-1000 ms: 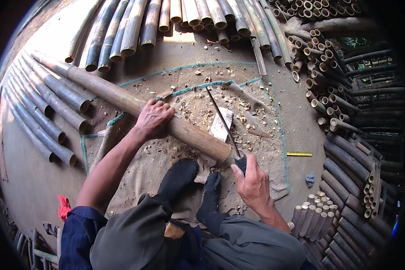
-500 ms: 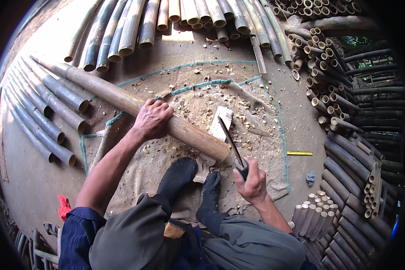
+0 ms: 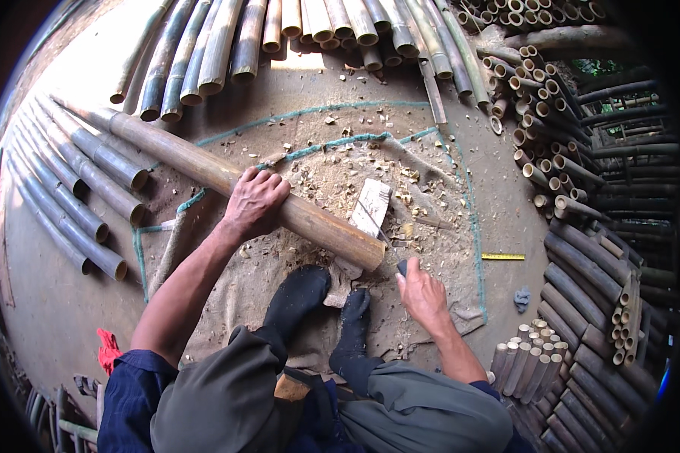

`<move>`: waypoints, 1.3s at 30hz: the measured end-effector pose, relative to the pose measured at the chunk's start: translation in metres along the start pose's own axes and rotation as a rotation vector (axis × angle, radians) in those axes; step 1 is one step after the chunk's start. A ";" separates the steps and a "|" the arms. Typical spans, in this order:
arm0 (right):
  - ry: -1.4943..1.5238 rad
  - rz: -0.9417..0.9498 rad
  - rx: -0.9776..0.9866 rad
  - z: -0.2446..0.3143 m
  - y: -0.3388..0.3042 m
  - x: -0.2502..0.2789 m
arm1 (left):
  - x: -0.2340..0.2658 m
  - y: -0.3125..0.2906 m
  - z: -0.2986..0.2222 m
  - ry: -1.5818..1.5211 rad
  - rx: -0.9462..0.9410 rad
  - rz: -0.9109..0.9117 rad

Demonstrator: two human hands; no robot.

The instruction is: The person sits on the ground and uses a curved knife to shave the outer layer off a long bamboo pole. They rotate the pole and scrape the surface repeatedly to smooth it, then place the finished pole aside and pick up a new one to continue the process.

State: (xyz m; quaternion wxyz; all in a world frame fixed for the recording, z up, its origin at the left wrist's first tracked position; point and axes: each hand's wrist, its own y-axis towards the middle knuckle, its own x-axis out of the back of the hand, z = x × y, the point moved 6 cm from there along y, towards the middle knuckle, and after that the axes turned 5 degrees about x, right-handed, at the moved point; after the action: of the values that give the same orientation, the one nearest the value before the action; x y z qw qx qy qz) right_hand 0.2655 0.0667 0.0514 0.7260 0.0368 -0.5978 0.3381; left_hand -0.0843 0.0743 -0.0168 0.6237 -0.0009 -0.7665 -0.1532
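My left hand (image 3: 258, 202) grips a thick brown bamboo pole (image 3: 329, 228) from above, closed over it a short way from its near end. The pole slants from the far left down to the middle. My right hand (image 3: 425, 297) is closed round the dark handle of a knife (image 3: 403, 267), just right of the pole's near end. The blade shows only as a thin dark line across a pale block (image 3: 376, 192), so I cannot tell whether it touches the pole. My dark-socked feet (image 3: 301, 296) rest below the pole's end.
Bamboo chips lie over a green-edged sackcloth (image 3: 238, 298). Long bamboo poles (image 3: 223, 53) fan out at the far side and left (image 3: 91, 166). Stacked bamboo pieces (image 3: 533, 98) line the right. A yellow tape strip (image 3: 503, 257) and upright short bamboo pieces (image 3: 527, 366) are nearer.
The knife in my right hand has turned, so its blade now looks much thinner, and the hand has shifted slightly. My left hand and the pole have hardly moved.
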 end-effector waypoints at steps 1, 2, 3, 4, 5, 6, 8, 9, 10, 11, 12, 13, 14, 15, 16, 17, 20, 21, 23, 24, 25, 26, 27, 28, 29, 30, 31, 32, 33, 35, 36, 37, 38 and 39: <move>0.011 0.032 -0.029 -0.009 -0.003 0.001 | 0.000 -0.001 -0.002 0.002 -0.001 0.002; 0.014 0.055 -0.072 -0.015 -0.006 0.010 | -0.002 0.005 -0.007 -0.004 -0.014 -0.007; 0.036 0.104 -0.096 -0.008 -0.005 0.015 | -0.002 -0.006 -0.005 0.001 -0.004 0.015; 0.132 0.131 -0.119 0.005 -0.007 0.017 | -0.002 -0.018 -0.004 0.006 0.006 0.037; 0.181 0.025 -0.030 0.020 -0.010 0.031 | -0.003 -0.021 -0.003 0.006 0.009 0.047; 0.231 -0.081 0.059 0.033 -0.016 0.043 | -0.002 -0.022 -0.003 0.019 -0.004 -0.004; 0.280 -0.280 0.190 0.054 -0.030 0.060 | -0.003 -0.022 -0.005 0.025 0.017 -0.024; 0.288 -0.326 0.240 0.054 -0.032 0.054 | -0.003 -0.024 -0.005 0.029 0.029 -0.033; 0.282 -0.383 0.289 0.045 -0.033 0.045 | -0.001 -0.023 -0.008 0.034 0.020 -0.080; 0.276 -0.436 0.340 0.038 -0.034 0.034 | -0.001 -0.021 -0.010 0.030 0.019 -0.102; 0.315 -0.222 0.136 0.016 -0.028 0.006 | -0.002 -0.020 -0.012 0.025 0.018 -0.125; 0.249 -0.141 0.087 0.011 -0.024 0.000 | 0.000 -0.020 -0.011 0.032 0.022 -0.146; 0.182 -0.061 0.037 0.005 -0.020 -0.005 | -0.002 -0.021 -0.013 0.038 0.022 -0.120; 0.117 0.016 -0.014 0.005 -0.013 -0.005 | 0.000 -0.026 -0.016 0.065 0.025 -0.131; 0.143 0.050 -0.031 0.006 -0.011 0.002 | -0.002 -0.023 -0.011 0.064 0.060 -0.075; 0.178 -0.004 0.014 0.022 -0.016 0.017 | -0.002 -0.025 -0.009 0.054 0.097 -0.010; 0.288 -0.203 0.195 0.059 -0.024 0.067 | 0.014 0.000 -0.017 0.054 -0.007 0.167; 0.304 -0.276 0.235 0.059 -0.027 0.068 | 0.007 0.008 -0.012 0.046 -0.003 0.308; 0.334 -0.414 0.318 0.044 -0.033 0.050 | -0.009 0.017 -0.001 0.027 0.011 0.596; 0.384 -0.205 0.101 0.014 -0.030 0.014 | -0.016 0.023 -0.005 0.006 0.086 0.719; 0.159 -0.044 -0.007 -0.002 -0.018 -0.006 | -0.017 0.024 -0.007 -0.006 0.075 0.670; 0.116 0.049 -0.061 -0.012 -0.013 -0.011 | -0.017 0.022 -0.004 -0.005 0.066 0.623; 0.073 0.141 -0.116 -0.023 -0.011 -0.014 | -0.017 0.020 -0.002 -0.004 0.056 0.575; 0.109 0.070 -0.085 -0.024 -0.009 -0.012 | -0.016 0.016 -0.004 0.005 0.030 0.513; 0.149 0.021 -0.059 -0.006 -0.013 -0.001 | -0.017 0.005 -0.002 0.002 0.030 0.446; 0.182 -0.034 -0.031 0.008 -0.015 0.013 | -0.018 -0.003 0.002 0.000 0.030 0.367; 0.207 -0.112 0.048 0.023 -0.018 0.029 | -0.017 -0.007 0.003 -0.002 0.031 0.284; 0.237 -0.192 0.122 0.039 -0.022 0.045 | -0.003 -0.004 -0.003 -0.029 0.045 0.270; 0.266 -0.271 0.197 0.048 -0.026 0.054 | -0.005 -0.007 -0.005 -0.029 0.043 0.253; 0.205 -0.292 0.202 0.036 -0.027 0.039 | -0.005 -0.003 -0.010 -0.031 0.025 0.204; 0.158 -0.179 0.098 0.019 -0.023 0.015 | -0.005 0.000 -0.012 -0.031 0.024 0.203; 0.109 -0.060 0.001 0.002 -0.019 -0.008 | -0.004 -0.002 -0.014 -0.032 0.023 0.201; -0.061 0.152 -0.151 -0.013 -0.006 -0.020 | -0.003 -0.001 -0.013 -0.025 0.025 0.192; -0.016 0.119 -0.129 -0.017 -0.006 -0.013 | -0.001 0.001 -0.010 -0.019 0.025 0.183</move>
State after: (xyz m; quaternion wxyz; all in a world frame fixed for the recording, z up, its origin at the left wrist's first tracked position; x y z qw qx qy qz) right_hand 0.2818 0.0641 0.0368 0.7005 -0.0430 -0.6253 0.3411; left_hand -0.0739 0.0732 -0.0154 0.6279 -0.0647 -0.7708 -0.0860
